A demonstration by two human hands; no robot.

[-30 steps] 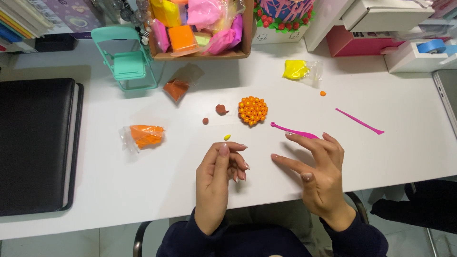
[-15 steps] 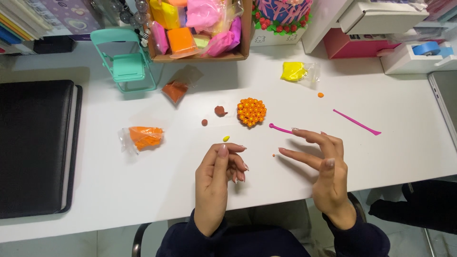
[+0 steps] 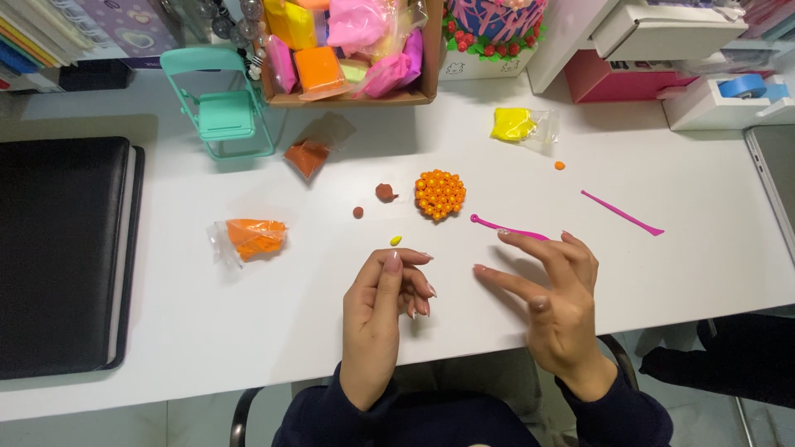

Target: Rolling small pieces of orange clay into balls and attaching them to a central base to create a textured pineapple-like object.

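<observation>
Your left hand point(image 3: 383, 310) rests on the white table point(image 3: 248, 331), fingers curled loosely inward with the thumb along the index; I cannot tell whether anything sits under those fingertips. Your right hand point(image 3: 555, 290) hovers just beside it with its fingers spread wide, holding nothing. Its fingertips overlap the near end of the pink ball-tipped tool point(image 3: 505, 227), though the blur makes contact hard to judge.

Just beyond your left hand lies a tiny yellow bit point(image 3: 396, 240). Farther up sits the orange bead ball point(image 3: 440, 194), a cluster of small orange spheres, with a brown lump point(image 3: 385, 192) just beside it and a smaller brown ball point(image 3: 358, 212) near that. A second pink stick point(image 3: 623, 213) lies well to the right, and a small orange dot point(image 3: 560, 165) lies above it.

An orange clay bag point(image 3: 252, 237) lies to the left, a brown clay bag point(image 3: 310, 151) farther back, and a yellow clay bag point(image 3: 515, 124) at the back right. A mint toy chair point(image 3: 222, 103) stands beside the cardboard box point(image 3: 422, 58) of coloured clays. A black folder point(image 3: 62, 248) covers the left of the table.
</observation>
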